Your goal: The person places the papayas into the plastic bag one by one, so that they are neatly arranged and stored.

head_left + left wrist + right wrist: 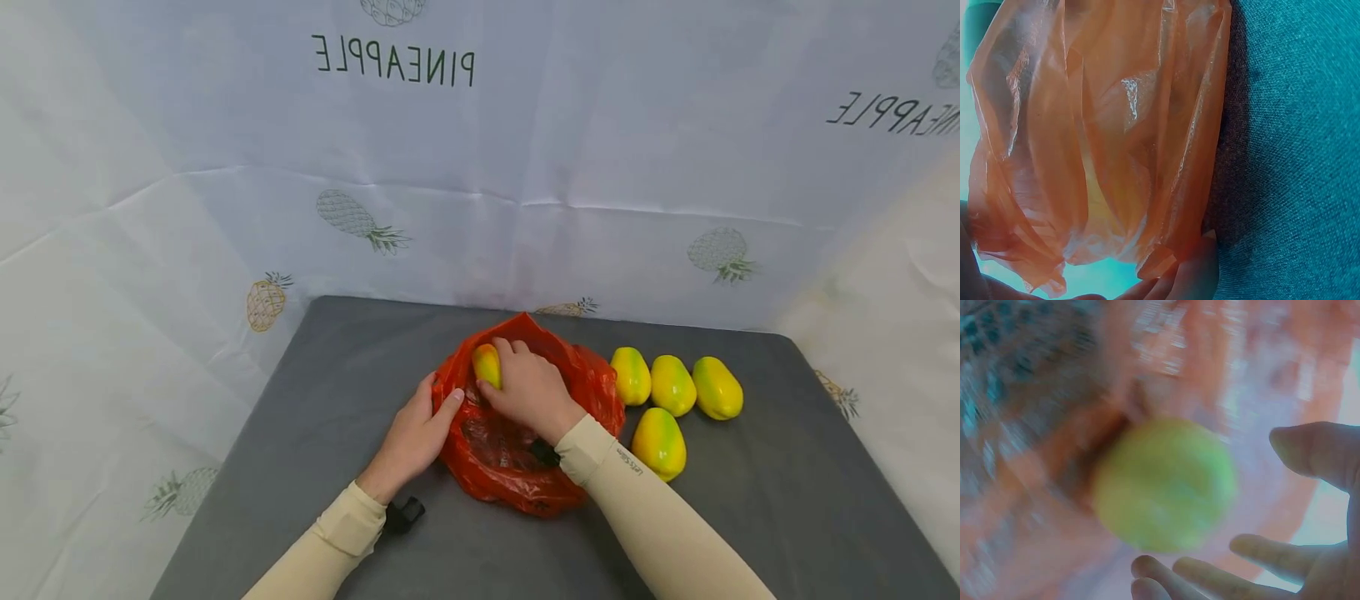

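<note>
A red plastic bag (517, 492) lies with its mouth open on the table. At its left rim, my left hand (416, 429) pinches the plastic, thumb over the edge; the left wrist view shows the bag's crinkled side (1116, 112) close up. My right hand (528, 387) reaches inside the bag, beside a yellow-green mango (487, 367) with a reddish end. In the right wrist view, the mango (1166, 484) is blurred, and the thumb (1310, 450) and fingers are spread apart from it.
To the right of the bag are several more mangoes: three in a back row, including one at the far right (717, 388), and one nearer the front (659, 444). Behind the dark grey table (352, 358) hangs a white pineapple-print cloth (525, 150).
</note>
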The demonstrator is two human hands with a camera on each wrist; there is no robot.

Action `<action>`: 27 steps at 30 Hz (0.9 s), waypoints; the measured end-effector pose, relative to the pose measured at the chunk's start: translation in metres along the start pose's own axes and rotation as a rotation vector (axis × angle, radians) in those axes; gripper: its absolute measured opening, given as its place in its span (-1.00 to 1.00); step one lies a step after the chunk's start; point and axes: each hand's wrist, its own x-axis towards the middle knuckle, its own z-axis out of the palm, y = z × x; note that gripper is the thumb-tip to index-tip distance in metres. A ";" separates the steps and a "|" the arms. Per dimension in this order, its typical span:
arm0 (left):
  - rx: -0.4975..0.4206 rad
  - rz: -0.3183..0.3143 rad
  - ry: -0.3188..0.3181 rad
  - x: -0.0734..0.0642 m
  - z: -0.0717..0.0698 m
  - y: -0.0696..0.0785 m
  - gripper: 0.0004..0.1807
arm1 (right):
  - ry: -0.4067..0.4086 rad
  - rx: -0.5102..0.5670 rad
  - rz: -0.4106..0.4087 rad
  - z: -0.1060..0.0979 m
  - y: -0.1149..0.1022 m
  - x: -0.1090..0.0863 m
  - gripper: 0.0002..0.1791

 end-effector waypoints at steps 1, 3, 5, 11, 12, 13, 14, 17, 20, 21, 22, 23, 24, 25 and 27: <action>0.003 0.000 -0.001 0.000 0.000 0.000 -0.08 | 0.010 -0.006 -0.007 -0.006 0.000 -0.003 -0.18; 0.009 -0.004 0.003 0.000 0.000 0.000 -0.08 | 0.031 0.000 -0.029 -0.021 0.001 -0.010 -0.18; 0.014 -0.007 0.010 0.000 0.000 -0.001 -0.08 | 0.053 0.006 -0.052 -0.037 0.005 -0.019 -0.19; 0.029 -0.026 0.005 -0.001 -0.003 -0.001 -0.09 | 0.111 0.006 -0.057 -0.071 0.036 -0.048 -0.23; 0.031 -0.029 0.003 -0.001 -0.003 -0.001 -0.09 | 0.120 0.002 -0.048 -0.074 0.043 -0.051 -0.24; 0.032 -0.033 0.001 -0.002 -0.003 -0.001 -0.09 | 0.125 -0.004 -0.038 -0.077 0.051 -0.056 -0.25; 0.035 -0.037 -0.001 -0.002 -0.004 -0.001 -0.08 | 0.130 -0.007 -0.028 -0.079 0.059 -0.060 -0.27; 0.044 -0.043 -0.010 -0.003 -0.004 0.000 -0.07 | 0.146 -0.019 0.027 -0.087 0.084 -0.072 -0.29; 0.050 -0.043 -0.022 -0.004 -0.004 0.001 -0.06 | 0.158 -0.018 0.088 -0.096 0.109 -0.085 -0.29; 0.054 -0.042 -0.028 -0.004 -0.003 0.002 -0.05 | 0.164 -0.018 0.114 -0.098 0.119 -0.089 -0.30; 0.057 -0.042 -0.031 -0.004 -0.003 0.002 -0.05 | 0.167 -0.019 0.140 -0.100 0.128 -0.094 -0.29; 0.059 -0.039 -0.034 -0.005 -0.002 0.003 -0.06 | 0.171 -0.016 0.163 -0.101 0.138 -0.098 -0.29; 0.061 -0.036 -0.036 -0.005 -0.001 0.003 -0.06 | 0.169 -0.016 0.186 -0.101 0.149 -0.103 -0.28; 0.063 -0.033 -0.038 -0.005 0.000 0.004 -0.05 | 0.165 -0.016 0.210 -0.101 0.161 -0.107 -0.27; 0.068 -0.027 -0.040 -0.004 0.003 0.006 -0.05 | 0.165 -0.010 0.262 -0.099 0.184 -0.116 -0.25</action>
